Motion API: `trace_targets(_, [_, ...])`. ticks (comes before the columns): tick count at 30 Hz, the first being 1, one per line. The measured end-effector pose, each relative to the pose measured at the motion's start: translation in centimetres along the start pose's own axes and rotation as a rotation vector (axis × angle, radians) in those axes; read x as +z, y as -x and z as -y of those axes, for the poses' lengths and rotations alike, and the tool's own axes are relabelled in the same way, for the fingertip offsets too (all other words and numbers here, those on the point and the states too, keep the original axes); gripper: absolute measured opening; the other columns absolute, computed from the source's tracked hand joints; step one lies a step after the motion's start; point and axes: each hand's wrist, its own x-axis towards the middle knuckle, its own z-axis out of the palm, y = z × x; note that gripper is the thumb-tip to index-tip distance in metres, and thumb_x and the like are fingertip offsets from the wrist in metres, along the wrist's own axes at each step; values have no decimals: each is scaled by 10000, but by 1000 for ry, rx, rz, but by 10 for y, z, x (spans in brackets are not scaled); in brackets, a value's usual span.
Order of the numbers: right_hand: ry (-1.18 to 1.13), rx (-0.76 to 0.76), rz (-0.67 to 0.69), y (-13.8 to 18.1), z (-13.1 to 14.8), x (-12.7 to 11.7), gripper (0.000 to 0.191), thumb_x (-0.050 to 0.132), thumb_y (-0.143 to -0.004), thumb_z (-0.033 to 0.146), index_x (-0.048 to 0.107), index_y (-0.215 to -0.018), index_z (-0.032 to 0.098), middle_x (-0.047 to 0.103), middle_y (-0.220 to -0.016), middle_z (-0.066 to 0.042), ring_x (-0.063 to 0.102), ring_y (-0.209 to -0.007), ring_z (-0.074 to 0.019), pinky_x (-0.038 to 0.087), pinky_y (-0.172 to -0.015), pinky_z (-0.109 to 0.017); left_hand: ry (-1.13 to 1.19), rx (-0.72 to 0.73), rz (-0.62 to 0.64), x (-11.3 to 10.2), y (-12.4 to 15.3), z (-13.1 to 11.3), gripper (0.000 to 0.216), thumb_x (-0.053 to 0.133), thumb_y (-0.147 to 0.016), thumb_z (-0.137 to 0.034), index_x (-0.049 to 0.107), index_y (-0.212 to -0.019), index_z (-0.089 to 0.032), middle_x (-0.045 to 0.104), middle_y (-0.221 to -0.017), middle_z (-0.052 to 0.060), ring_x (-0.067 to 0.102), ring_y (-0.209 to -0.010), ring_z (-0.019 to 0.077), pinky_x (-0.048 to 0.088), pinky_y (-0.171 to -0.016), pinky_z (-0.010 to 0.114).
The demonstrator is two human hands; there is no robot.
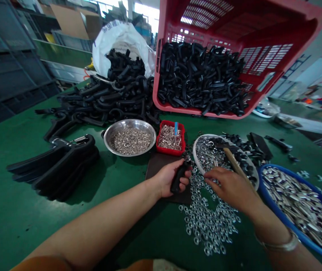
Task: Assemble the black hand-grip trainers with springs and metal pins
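Note:
My left hand [170,180] is closed around a short black plastic handle [179,177] above a dark mat [161,162]. My right hand [230,186] reaches into a spread of small silver nuts [206,218] on the green table, fingertips pinched at the edge of the white dish [199,145]; what they pinch is too small to make out. A wooden-handled hammer [232,160] lies across that dish just beyond my right hand. A bracelet sits on my right wrist.
A steel bowl of small rings [130,140], a small red tray of metal clips [171,138], a blue basin of metal sleeves [299,210], a tilted red crate of black handles [203,79], loose black grips [112,94] and a stack [61,169] at left.

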Motion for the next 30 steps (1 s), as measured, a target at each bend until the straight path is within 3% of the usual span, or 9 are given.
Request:
trace_targets(3, [286, -42, 117, 13, 9, 9, 195, 469, -796, 180, 661, -816, 209, 604, -774, -58, 602, -718, -197, 447, -577, -297, 8, 24, -32, 0, -1, 0, 302, 406, -842, -412, 504, -822, -126, 410, -610, -32, 369, -414, 38, 297, -358, 121])
trace_targets(7, [390, -48, 57, 22, 10, 32, 213, 437, -815, 155, 646, -832, 192, 585, -788, -68, 594, -697, -196, 439, -538, -282, -31, 30, -62, 2, -1, 3, 305, 404, -837, -421, 500, -798, -134, 413, -607, -35, 380, -412, 43, 308, -359, 132])
trace_targets(10, [285, -71, -85, 22, 4, 36, 201, 415, -830, 172, 614, -857, 164, 589, -813, -86, 588, -751, -209, 470, -601, -312, -44, 19, -78, 5, 0, 5, 310, 391, -845, -420, 495, -788, -134, 413, -602, -36, 374, -406, 40, 303, -359, 130])
trace_targets(14, [-63, -98, -361, 12, 7, 18, 150, 417, -841, 226, 559, -832, 176, 595, -965, -110, 568, -916, -218, 479, -751, -370, -57, -7, -95, 8, -1, 8, 298, 399, -856, -399, 496, -783, -127, 423, -604, -33, 363, -399, 32, 283, -355, 123])
trace_targets(16, [-195, -145, -416, 3, 17, 11, 125, 420, -844, 212, 542, -839, 187, 602, -1000, -102, 564, -947, -201, 476, -778, -364, -63, 13, -112, 9, -2, 9, 294, 404, -860, -392, 503, -784, -125, 439, -614, -27, 365, -401, 31, 284, -357, 124])
trace_targets(20, [-132, -214, -433, -11, 35, 14, 160, 428, -842, 196, 557, -926, 155, 638, -920, -109, 590, -873, -201, 483, -752, -355, -68, 60, -151, 8, -3, 12, 319, 410, -862, -406, 520, -773, -120, 476, -631, -14, 386, -411, 31, 295, -360, 128])
trace_targets(23, [-35, -168, -434, -16, 38, 21, 255, 415, -851, 228, 550, -1039, 120, 644, -907, -131, 598, -836, -223, 485, -724, -370, -78, 91, -189, 9, -3, 15, 308, 439, -853, -402, 519, -760, -120, 494, -624, -16, 393, -402, 25, 294, -357, 120])
trace_targets(27, [-47, -68, -385, -20, 39, 22, 254, 393, -870, 257, 596, -959, 133, 656, -871, -123, 600, -798, -218, 477, -719, -361, -100, 182, -241, 12, -2, 14, 240, 506, -821, -367, 523, -765, -135, 519, -612, -22, 419, -391, 31, 300, -339, 118])
trace_targets(30, [-102, -31, -326, -23, 44, 18, 253, 414, -868, 289, 611, -917, 138, 650, -839, -107, 593, -778, -203, 469, -704, -342, -50, 142, -259, 11, -1, 11, 261, 535, -800, -375, 542, -739, -122, 515, -572, -19, 455, -401, 38, 301, -314, 104])
